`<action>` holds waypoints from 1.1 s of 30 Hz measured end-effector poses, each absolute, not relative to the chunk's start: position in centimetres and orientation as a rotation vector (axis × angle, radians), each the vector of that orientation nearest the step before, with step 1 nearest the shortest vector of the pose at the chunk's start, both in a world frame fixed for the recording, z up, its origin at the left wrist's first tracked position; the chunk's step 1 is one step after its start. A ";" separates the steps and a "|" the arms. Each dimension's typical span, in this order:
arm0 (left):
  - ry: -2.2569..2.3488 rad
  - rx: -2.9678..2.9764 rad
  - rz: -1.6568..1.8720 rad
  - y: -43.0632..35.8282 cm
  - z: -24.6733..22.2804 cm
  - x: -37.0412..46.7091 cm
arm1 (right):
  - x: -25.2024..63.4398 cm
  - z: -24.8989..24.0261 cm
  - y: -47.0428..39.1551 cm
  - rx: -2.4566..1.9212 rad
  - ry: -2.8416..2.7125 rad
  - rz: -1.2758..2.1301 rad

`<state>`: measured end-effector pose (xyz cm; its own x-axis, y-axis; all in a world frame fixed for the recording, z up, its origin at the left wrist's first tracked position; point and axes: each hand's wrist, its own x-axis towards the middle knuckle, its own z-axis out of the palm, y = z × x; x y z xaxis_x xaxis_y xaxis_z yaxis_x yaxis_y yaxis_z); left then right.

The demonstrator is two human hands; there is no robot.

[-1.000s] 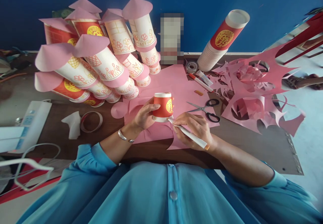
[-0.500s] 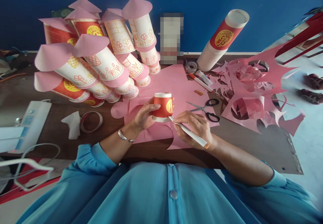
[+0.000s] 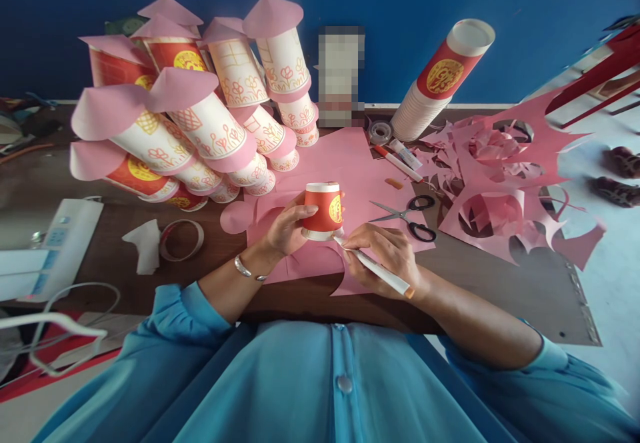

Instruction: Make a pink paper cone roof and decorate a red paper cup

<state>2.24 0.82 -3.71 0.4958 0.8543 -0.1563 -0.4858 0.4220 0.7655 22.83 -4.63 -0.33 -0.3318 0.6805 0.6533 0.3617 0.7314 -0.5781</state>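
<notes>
My left hand (image 3: 290, 228) is closed around a red and white paper cup (image 3: 320, 208) with a yellow emblem, held upside down above the pink paper. My right hand (image 3: 383, 256) grips a white marker (image 3: 381, 272) with an orange end. Its tip is at the white band along the cup's lower rim. Pink paper sheets (image 3: 345, 163) lie beneath both hands. To the right of the cup rest open scissors (image 3: 404, 216) with black handles, and an orange marker cap (image 3: 393, 183) lies above them.
Paper-cup towers with pink cone roofs (image 3: 195, 116) crowd the back left. A tall stack of cups (image 3: 435, 83) leans at the back right, beside pink paper scraps (image 3: 500, 176). A red-capped marker (image 3: 397, 163), clear tape (image 3: 380, 132) and a tape ring (image 3: 181, 240) lie around.
The marker tip has shifted slightly left and down along the cup's rim, with my right hand following. My left hand and the cup stay almost in place.
</notes>
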 end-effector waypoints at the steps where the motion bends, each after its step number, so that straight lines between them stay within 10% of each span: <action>1: 0.592 0.716 0.906 0.8 -3.7 2.2 | 22.8 -0.3 -4.7 -0.793 -1.954 0.414; 33: 0.623 0.748 0.876 0.8 -3.4 2.5 | 22.9 -0.4 -4.4 -0.783 -1.970 0.367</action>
